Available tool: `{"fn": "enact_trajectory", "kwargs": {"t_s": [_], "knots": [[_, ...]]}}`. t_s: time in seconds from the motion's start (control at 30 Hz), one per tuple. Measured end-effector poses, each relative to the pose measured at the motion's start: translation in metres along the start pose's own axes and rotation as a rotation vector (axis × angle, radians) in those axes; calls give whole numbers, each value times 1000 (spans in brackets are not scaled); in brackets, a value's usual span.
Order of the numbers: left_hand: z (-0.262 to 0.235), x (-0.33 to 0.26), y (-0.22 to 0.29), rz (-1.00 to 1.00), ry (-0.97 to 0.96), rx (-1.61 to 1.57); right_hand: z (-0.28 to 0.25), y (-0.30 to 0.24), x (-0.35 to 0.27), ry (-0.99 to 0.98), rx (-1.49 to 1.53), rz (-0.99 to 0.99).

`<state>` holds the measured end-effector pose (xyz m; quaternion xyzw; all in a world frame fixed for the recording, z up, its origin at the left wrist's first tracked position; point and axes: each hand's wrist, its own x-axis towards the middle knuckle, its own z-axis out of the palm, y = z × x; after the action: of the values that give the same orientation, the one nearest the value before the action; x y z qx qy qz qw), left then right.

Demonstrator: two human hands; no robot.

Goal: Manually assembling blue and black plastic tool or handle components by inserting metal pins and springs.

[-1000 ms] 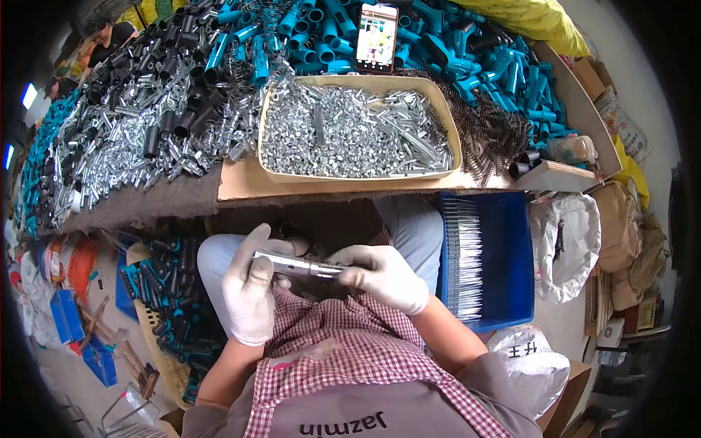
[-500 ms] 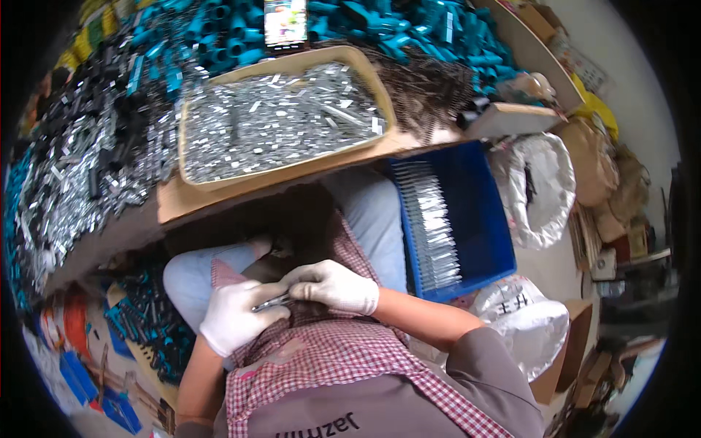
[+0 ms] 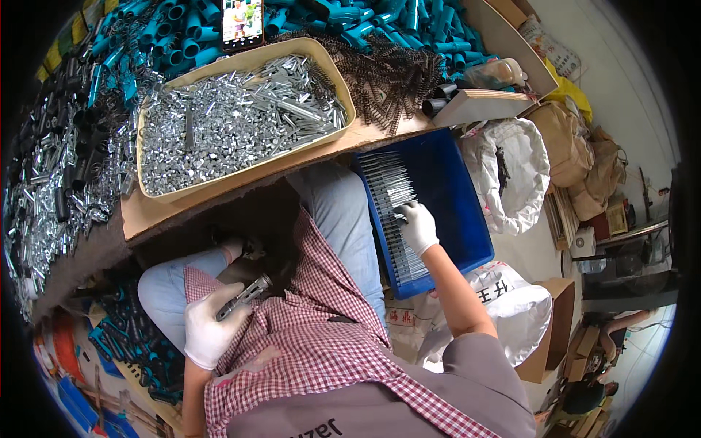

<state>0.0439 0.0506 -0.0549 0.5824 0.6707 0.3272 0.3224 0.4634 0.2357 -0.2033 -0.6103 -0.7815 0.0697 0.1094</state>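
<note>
My left hand [image 3: 212, 325], in a white glove, is closed around a slim grey metal part [image 3: 247, 296] with a wider end, held above my lap. My right hand [image 3: 419, 228], also gloved, reaches into a blue crate [image 3: 467, 191] on my right. Its fingers are bent together at a row of thin metal strips [image 3: 392, 181] lined up along the crate's left side. What is between those fingertips is too small to make out.
A cream tray [image 3: 241, 191] of small shiny metal pieces stands on the bench before me. Around it lie dark springs [image 3: 387, 77], teal tubes [image 3: 193, 33], a phone [image 3: 242, 25] and loose metal parts [image 3: 44, 197]. White sacks [image 3: 522, 175] stand right of the crate.
My hands were together over my lap at a metal part. My right hand has moved away to the crate; the left keeps the part. The view has shifted, with the bench now further left.
</note>
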Motion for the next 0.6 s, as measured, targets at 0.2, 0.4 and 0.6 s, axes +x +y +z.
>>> {"fn": "enact_trajectory", "kwargs": {"t_s": [0.2,0.4,0.6], "knots": [[-1,-1,-1,-33,1,-34,3,-13,7,-108,-201,-22],[-3,-4,-1,0,2,-35,7,-2,25,-263,-184,-35],[-10,-8,0,-146,29,-149,-49,-57,43,-49,651,190]]}}
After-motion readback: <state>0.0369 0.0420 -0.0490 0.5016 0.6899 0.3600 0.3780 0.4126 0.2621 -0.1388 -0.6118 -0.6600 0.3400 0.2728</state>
